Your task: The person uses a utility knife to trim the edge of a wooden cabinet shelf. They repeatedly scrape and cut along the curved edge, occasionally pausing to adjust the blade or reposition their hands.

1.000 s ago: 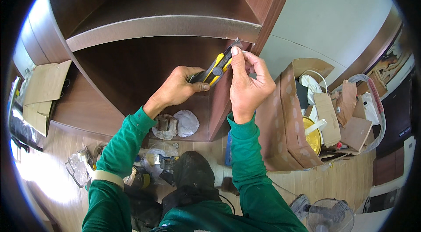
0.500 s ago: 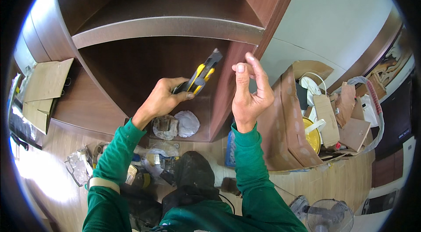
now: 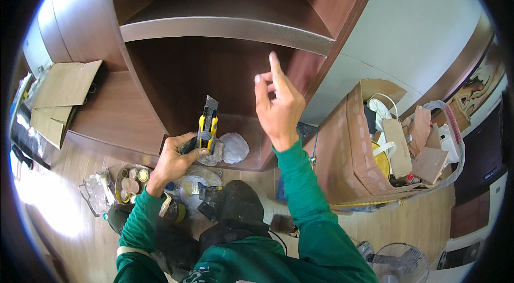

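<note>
My left hand (image 3: 174,159) is wrapped round a yellow and grey utility knife (image 3: 206,132), its blade end pointing up. The knife is in front of the lower opening of a brown wooden cabinet (image 3: 289,133). Higher up and to the right is my right hand (image 3: 279,104), raised just below the cabinet's metallic shelf edge (image 3: 225,28). Its index finger stretches upward while the other fingers curl loosely near the thumb; nothing shows in it. A crumpled whitish bundle (image 3: 234,148) lies on the cabinet's bottom board beside the knife hand.
At the right stands a large cardboard box (image 3: 342,149) full of scraps, with a yellow lid (image 3: 382,160). A fan (image 3: 400,262) is at the lower right. Small cans (image 3: 130,184) and plastic bags crowd the floor by my left knee. Folded cardboard (image 3: 64,93) leans at the left.
My left hand has lowered with the knife, which now points more upright. My right hand has shifted left and its index finger has straightened. The view has turned slightly.
</note>
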Demonstrator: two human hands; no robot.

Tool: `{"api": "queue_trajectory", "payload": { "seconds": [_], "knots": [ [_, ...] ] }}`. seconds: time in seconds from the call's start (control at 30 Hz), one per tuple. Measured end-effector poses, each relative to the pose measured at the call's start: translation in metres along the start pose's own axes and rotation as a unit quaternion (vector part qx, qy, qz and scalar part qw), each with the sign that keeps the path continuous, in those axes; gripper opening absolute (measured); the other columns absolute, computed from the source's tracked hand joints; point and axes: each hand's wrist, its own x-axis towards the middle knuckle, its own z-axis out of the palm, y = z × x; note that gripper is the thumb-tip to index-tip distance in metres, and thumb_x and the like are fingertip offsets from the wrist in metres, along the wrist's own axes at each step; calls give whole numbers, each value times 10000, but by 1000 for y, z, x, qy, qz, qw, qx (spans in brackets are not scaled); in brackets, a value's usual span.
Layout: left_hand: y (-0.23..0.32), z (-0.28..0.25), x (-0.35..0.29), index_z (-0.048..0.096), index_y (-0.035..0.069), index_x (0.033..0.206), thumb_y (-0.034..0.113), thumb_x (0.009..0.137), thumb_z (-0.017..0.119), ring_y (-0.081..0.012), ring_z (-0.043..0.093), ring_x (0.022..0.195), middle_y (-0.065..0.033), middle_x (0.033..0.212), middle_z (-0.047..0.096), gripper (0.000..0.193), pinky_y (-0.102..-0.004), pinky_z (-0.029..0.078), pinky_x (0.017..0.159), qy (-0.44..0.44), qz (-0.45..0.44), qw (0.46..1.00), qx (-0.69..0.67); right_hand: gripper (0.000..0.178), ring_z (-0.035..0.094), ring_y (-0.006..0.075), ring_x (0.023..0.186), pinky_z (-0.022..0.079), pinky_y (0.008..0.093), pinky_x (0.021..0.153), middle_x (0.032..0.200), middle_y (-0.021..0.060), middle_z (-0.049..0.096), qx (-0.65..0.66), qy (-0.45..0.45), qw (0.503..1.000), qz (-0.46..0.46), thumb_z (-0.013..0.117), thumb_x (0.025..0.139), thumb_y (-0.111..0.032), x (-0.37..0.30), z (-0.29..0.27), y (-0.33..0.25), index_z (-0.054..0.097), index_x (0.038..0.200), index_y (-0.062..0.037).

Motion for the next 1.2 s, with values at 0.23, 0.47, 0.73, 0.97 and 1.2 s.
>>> {"api": "queue_trajectory", "payload": {
  "seconds": [0.23,0.47,0.73,0.97,1.2],
  "knots": [
    [16,10,5,737,-20,1077,132,868,805,-90,537,702,-10,753,646,267,-304,465,643,-49,-1,999,10,450,686,174,957,539,345,899,1071,144,730,410,-140,865,252,570,1067,-324,-61,-12,-51,610,1353,21],
    [21,18,16,732,-23,1106,235,905,792,-111,585,726,-54,795,681,333,-312,492,661,-57,21,998,30,276,702,217,852,578,364,794,947,127,705,448,-37,856,257,570,1072,-245,-48,-4,-54,577,1222,-13],
    [-72,-18,28,639,-76,1026,97,877,615,-208,724,789,-126,860,707,229,-307,568,699,86,-72,987,-111,325,582,164,574,508,294,544,799,98,611,460,0,809,366,495,1089,-287,-66,-29,-11,552,1271,-24],
    [-190,18,-5,743,-94,984,-12,827,675,-197,661,848,-116,895,736,190,-357,523,798,148,-285,946,-45,290,579,173,574,506,311,522,748,80,582,357,-32,733,578,513,1063,-289,-158,-40,34,595,1181,-37],
    [-227,59,46,657,-129,1088,69,884,710,-295,694,878,-194,973,708,289,-432,571,833,160,-406,881,-182,296,579,176,570,495,304,533,748,84,588,371,-21,721,585,527,1058,-295,-186,-48,47,610,1144,-24]
  ]
}}
